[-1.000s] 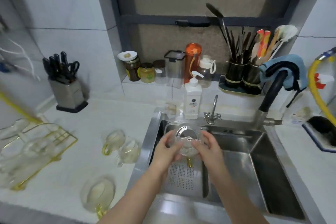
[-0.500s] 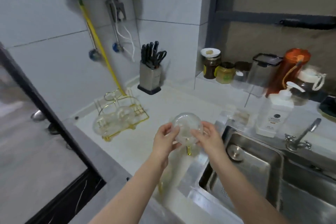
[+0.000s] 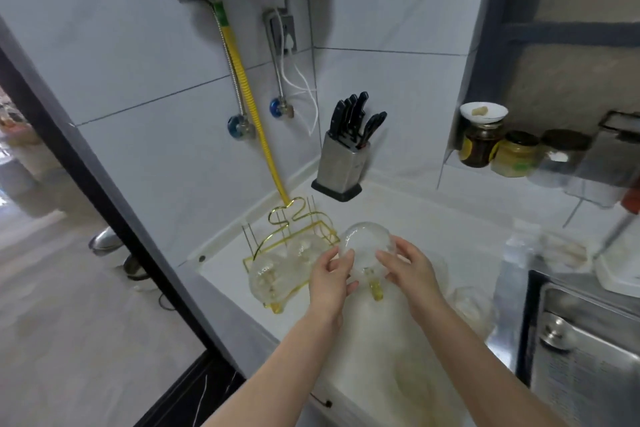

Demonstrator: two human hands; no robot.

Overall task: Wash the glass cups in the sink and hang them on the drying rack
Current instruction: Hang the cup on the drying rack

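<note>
Now the white stone counter (image 3: 415,218) fills most of the view, with the steel sink (image 3: 585,350) at its right edge. Left of the sink stands the gold wire drying rack (image 3: 294,236), already carrying clear glass cups (image 3: 273,274). Between rack and sink, just beside the rack, both hands hold a clear round glass cup with a yellow handle (image 3: 367,246), handle down, probably so it drains and can hang. The left hand (image 3: 329,281) and right hand (image 3: 412,270) each curl fingers round its sides. A second ago the cup was over the sink; it has since travelled left toward the rack.
</note>
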